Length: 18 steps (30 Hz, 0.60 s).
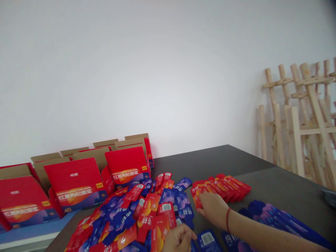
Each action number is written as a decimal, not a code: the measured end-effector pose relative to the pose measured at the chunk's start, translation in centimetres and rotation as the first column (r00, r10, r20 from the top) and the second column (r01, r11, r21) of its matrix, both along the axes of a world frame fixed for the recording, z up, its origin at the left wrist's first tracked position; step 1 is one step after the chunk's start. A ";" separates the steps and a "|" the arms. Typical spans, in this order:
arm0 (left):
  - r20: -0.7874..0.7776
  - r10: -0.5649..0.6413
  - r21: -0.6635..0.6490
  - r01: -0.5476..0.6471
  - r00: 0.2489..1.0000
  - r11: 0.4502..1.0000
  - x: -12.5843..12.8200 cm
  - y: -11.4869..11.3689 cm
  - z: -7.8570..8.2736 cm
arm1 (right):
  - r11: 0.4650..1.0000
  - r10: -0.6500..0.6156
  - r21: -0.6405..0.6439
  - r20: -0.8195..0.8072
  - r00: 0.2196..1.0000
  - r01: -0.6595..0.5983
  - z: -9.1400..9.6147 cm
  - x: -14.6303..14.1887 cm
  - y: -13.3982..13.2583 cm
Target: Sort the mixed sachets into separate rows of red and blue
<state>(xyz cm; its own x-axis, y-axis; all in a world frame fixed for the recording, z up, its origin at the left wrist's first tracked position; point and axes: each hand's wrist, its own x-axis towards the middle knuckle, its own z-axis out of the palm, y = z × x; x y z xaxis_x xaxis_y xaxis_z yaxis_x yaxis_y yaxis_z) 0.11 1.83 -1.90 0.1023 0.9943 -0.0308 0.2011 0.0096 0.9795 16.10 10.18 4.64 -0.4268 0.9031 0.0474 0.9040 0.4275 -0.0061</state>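
Note:
My right hand, with a red cord at the wrist, has its fingers and thumb closed on a red sachet. This sachet is at the left end of an overlapping row of red sachets. Low in the view, my left hand is curled closed beside a red-orange sachet; what its fingers hold, if anything, is hidden. That sachet belongs to a loose pile of mixed red and blue sachets. Below my right forearm lies an overlapping row of blue sachets.
Several open red cartons with raised cardboard flaps stand at the left, some on a blue surface. The dark table reaches to a white wall. Wooden frames lean at the right. A black object is at the right edge.

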 end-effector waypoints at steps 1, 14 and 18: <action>0.004 -0.010 0.001 0.010 1.000 1.000 0.0 0.0 -0.1 | 0.999 0.032 -0.038 0.011 0.999 -0.031 0.0 0.1 -1.5; -0.145 0.107 0.231 -0.072 0.984 0.970 -0.8 0.0 -0.3 | 0.913 -0.063 -0.389 -0.426 0.903 -0.120 -2.5 1.5 -3.4; -0.086 0.121 0.235 -0.098 0.989 0.967 -0.4 -0.2 0.1 | 0.917 -0.013 -0.302 -0.678 0.735 -0.262 -1.4 1.5 -3.8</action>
<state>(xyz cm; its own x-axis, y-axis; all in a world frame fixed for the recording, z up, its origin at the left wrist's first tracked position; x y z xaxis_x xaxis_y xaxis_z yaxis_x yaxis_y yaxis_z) -0.31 1.59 -1.80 0.0004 0.9808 0.1953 0.3075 -0.1859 0.9332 17.60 6.36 3.21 -0.5205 0.8525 0.0484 0.5490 0.3776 -0.7456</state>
